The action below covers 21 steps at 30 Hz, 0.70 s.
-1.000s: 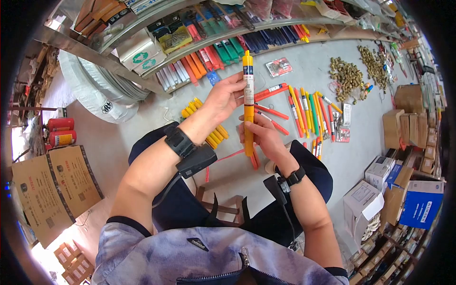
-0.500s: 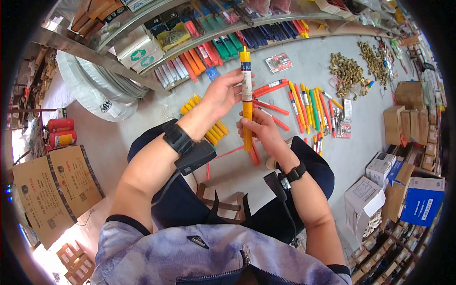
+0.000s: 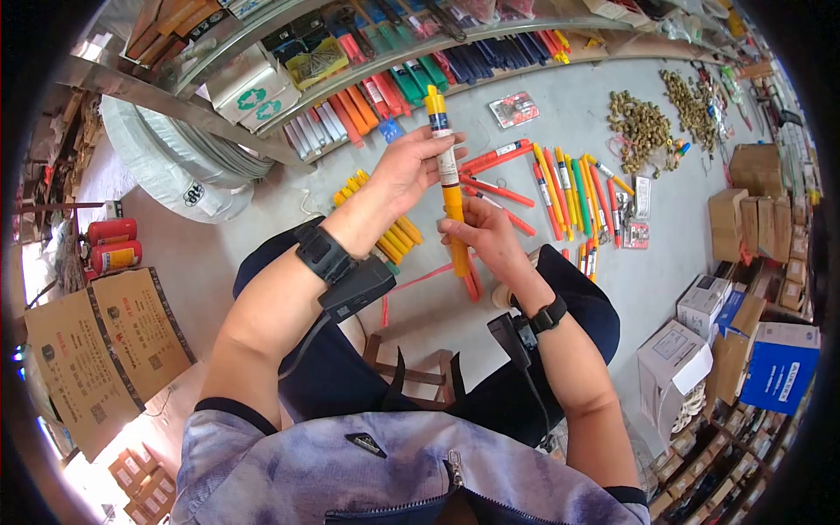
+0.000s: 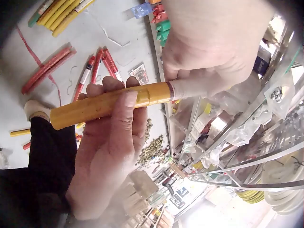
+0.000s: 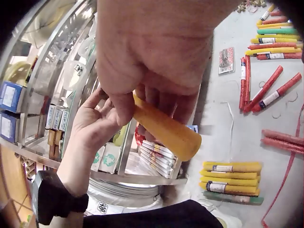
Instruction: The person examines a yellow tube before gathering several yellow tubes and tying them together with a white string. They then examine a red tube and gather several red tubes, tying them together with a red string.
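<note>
In the head view a long yellow tube with a white and blue label stands nearly upright between the hands, its top leaning left. The left hand grips the labelled upper part between thumb and fingers. Lower down, the right hand pinches the plain yellow part, thumb in front. The left wrist view shows the right hand with its thumb along the tube and the left hand at the other end. In the right wrist view the tube's wide end points down and right.
On the grey floor lie yellow tubes, red tubes, a mixed row with a green tube, a pile of brass fittings and a blister pack. Shelving runs behind; cartons stand at right.
The tube's top has tilted and shifted left, and the left hand has moved slightly left with it. Both hands keep their hold on the tube.
</note>
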Motion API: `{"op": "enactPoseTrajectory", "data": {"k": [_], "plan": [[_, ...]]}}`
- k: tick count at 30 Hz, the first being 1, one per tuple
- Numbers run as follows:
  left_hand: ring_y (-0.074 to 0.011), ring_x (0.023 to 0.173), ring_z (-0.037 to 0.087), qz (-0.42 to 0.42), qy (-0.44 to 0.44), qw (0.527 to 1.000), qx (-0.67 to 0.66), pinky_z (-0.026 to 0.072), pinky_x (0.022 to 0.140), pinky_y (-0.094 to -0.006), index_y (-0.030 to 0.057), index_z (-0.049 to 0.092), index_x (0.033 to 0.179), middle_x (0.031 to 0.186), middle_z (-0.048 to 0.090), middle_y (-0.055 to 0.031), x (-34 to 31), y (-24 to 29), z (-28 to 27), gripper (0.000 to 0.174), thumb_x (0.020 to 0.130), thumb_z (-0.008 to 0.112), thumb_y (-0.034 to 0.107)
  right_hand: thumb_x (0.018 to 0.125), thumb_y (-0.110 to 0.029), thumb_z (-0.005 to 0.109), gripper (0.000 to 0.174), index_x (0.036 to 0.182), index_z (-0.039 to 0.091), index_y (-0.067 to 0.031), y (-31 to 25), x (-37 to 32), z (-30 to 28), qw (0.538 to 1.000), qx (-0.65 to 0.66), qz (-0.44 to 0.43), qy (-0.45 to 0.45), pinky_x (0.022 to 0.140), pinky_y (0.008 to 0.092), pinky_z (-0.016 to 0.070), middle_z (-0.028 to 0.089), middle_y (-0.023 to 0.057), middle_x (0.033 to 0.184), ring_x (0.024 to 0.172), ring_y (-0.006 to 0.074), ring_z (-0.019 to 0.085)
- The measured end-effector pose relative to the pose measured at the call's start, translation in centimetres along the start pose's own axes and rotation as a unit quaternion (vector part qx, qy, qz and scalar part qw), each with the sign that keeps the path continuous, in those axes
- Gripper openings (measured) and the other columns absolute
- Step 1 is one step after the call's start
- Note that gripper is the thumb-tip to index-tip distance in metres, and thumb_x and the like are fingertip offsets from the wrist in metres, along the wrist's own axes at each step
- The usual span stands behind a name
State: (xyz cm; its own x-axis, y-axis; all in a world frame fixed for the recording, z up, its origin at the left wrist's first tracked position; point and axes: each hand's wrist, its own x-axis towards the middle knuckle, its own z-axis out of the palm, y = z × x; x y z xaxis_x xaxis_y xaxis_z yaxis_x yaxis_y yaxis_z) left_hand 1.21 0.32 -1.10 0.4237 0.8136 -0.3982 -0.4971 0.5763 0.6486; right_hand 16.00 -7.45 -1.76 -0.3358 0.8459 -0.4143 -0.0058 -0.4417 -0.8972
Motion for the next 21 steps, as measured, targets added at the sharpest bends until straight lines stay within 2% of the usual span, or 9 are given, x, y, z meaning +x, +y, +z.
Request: {"op": "enactPoseTrajectory", "data": {"k": [6,9,12,14,15,18,19,20,21], "plan": [[-0.0256,0.099,0.053,0.012,0.063,0.998,-0.006,0.0446,0.082,-0.0373,0.0045,0.045,0.106,0.108,0.053,-0.0121,0.1,-0.2,-0.9,0.025,0.083,0.049,0.012,0.081,-0.019,0.056,0.023,0.090,0.055,0.0017,-0.4,0.0,-0.1,0.999,-0.045,0.001,0.017,0.063,0.0227,0.0420,0.058,0.0033,0.077,0.069,0.0086,0.053],[-0.0226,0.094,0.055,0.026,0.094,0.995,-0.031,0.0471,0.075,-0.0351,0.0022,0.048,0.099,0.100,0.056,-0.0104,0.5,-0.2,-1.5,0.020,0.083,0.050,0.014,0.082,-0.022,0.055,0.024,0.089,0.057,0.0009,-0.9,-0.2,-0.5,0.996,-0.083,0.020,0.013,0.065,0.0233,0.0415,0.058,0.0035,0.078,0.071,0.0083,0.052],[-0.0220,0.094,0.054,-0.014,0.096,0.995,-0.036,0.0453,0.077,-0.0343,0.0039,0.048,0.097,0.100,0.056,-0.0084,0.8,0.1,-2.2,0.020,0.082,0.050,0.016,0.082,-0.022,0.054,0.024,0.094,0.056,-0.0003,-0.6,-0.4,-1.1,0.997,-0.021,0.071,-0.025,0.066,0.0227,0.0410,0.059,0.0035,0.081,0.074,0.0080,0.052],[-0.0220,0.100,0.048,0.047,0.130,0.990,0.001,0.0390,0.084,-0.0354,0.0059,0.049,0.098,0.102,0.054,-0.0075,1.2,0.5,-2.8,0.021,0.081,0.052,0.018,0.080,-0.023,0.056,0.025,0.091,0.057,-0.0002,0.3,-0.3,-1.2,0.996,0.078,0.045,-0.012,0.053,0.0205,0.0341,0.058,0.0015,0.077,0.063,0.0054,0.045],[-0.0216,0.106,0.042,0.046,0.167,0.985,-0.007,0.0317,0.089,-0.0366,0.0080,0.050,0.099,0.105,0.050,-0.0067,0.7,1.2,-2.3,0.022,0.080,0.053,0.019,0.080,-0.022,0.056,0.024,0.093,0.056,-0.0012,0.8,-0.3,-1.5,0.994,0.094,0.058,-0.027,0.056,0.0210,0.0349,0.058,0.0018,0.079,0.067,0.0052,0.045],[-0.0219,0.110,0.038,0.069,0.187,0.980,-0.009,0.0294,0.090,-0.0380,0.0075,0.047,0.104,0.107,0.047,-0.0062,0.7,1.7,-3.9,0.029,0.079,0.054,0.021,0.080,-0.022,0.056,0.024,0.095,0.055,-0.0025,1.7,-0.6,-2.3,0.995,0.023,0.096,-0.020,0.058,0.0210,0.0354,0.058,0.0026,0.080,0.068,0.0059,0.046],[-0.0230,0.106,0.043,0.076,0.212,0.974,0.016,0.0317,0.091,-0.0371,0.0042,0.046,0.108,0.117,0.044,-0.0102,0.1,1.6,-3.8,0.033,0.080,0.052,0.021,0.080,-0.020,0.057,0.024,0.095,0.054,-0.0033,2.2,-0.9,-2.4,0.995,0.017,0.096,-0.009,0.058,0.0213,0.0362,0.056,0.0023,0.080,0.069,0.0070,0.047],[-0.0230,0.106,0.043,0.078,0.216,0.973,0.012,0.0317,0.091,-0.0371,0.0042,0.046,0.108,0.117,0.044,-0.0102,-0.4,1.0,-4.6,0.033,0.080,0.052,0.021,0.080,-0.020,0.057,0.024,0.095,0.054,-0.0033,3.2,-1.0,-2.7,0.995,0.014,0.099,-0.013,0.058,0.0213,0.0362,0.056,0.0023,0.080,0.069,0.0070,0.047],[-0.0223,0.102,0.044,0.067,0.260,0.962,0.045,0.0319,0.090,-0.0377,0.0055,0.047,0.106,0.112,0.046,-0.0093,-0.5,0.0,-6.1,0.030,0.080,0.052,0.021,0.079,-0.019,0.058,0.023,0.094,0.054,-0.0033,4.5,-0.8,-3.2,0.993,-0.009,0.117,-0.022,0.059,0.0217,0.0369,0.055,0.0019,0.079,0.069,0.0073,0.047]]}}
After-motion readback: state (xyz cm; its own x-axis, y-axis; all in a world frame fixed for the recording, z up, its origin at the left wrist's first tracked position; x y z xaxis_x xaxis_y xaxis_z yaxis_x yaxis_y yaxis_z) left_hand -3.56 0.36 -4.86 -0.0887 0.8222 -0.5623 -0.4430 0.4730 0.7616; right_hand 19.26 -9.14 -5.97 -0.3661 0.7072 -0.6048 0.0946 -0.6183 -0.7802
